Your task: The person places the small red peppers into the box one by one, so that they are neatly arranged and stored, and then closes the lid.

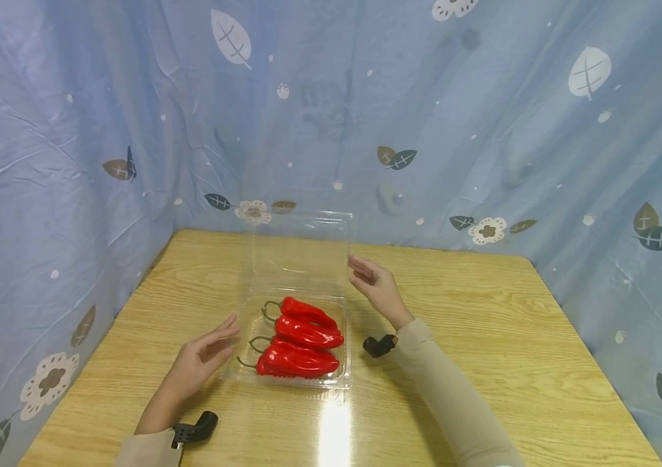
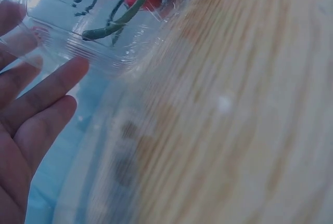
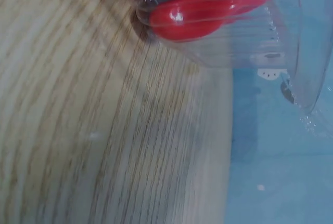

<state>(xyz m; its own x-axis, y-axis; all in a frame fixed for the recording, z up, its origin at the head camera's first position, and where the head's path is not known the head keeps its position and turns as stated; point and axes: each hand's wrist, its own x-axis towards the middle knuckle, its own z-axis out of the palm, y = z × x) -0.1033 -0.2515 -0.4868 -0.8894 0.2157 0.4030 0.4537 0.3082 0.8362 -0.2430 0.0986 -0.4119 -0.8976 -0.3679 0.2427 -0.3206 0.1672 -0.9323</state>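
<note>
Several shiny red peppers (image 1: 302, 360) with green stems lie side by side in a clear plastic clamshell box (image 1: 347, 376). Its transparent lid (image 1: 302, 259) stands raised at the back. Beside the box's left wall is my left hand (image 1: 199, 360), fingers extended and slightly bent, holding nothing. The left wrist view has the fingers of this left hand (image 2: 39, 109) close by the box corner (image 2: 122, 60), below the green stems (image 2: 125, 18). My right hand (image 1: 379, 288) has its fingertips right at the lid's right edge, fingers loosely bent. The right wrist view has peppers (image 3: 192, 18) inside the box wall, without the hand.
The box sits on a light wood-grain table (image 1: 471, 363). A blue patterned curtain (image 1: 319, 117) hangs behind the table and along both sides. Black wrist devices (image 1: 196, 429) are worn at both cuffs. A bright reflection lies on the tabletop in front of the box.
</note>
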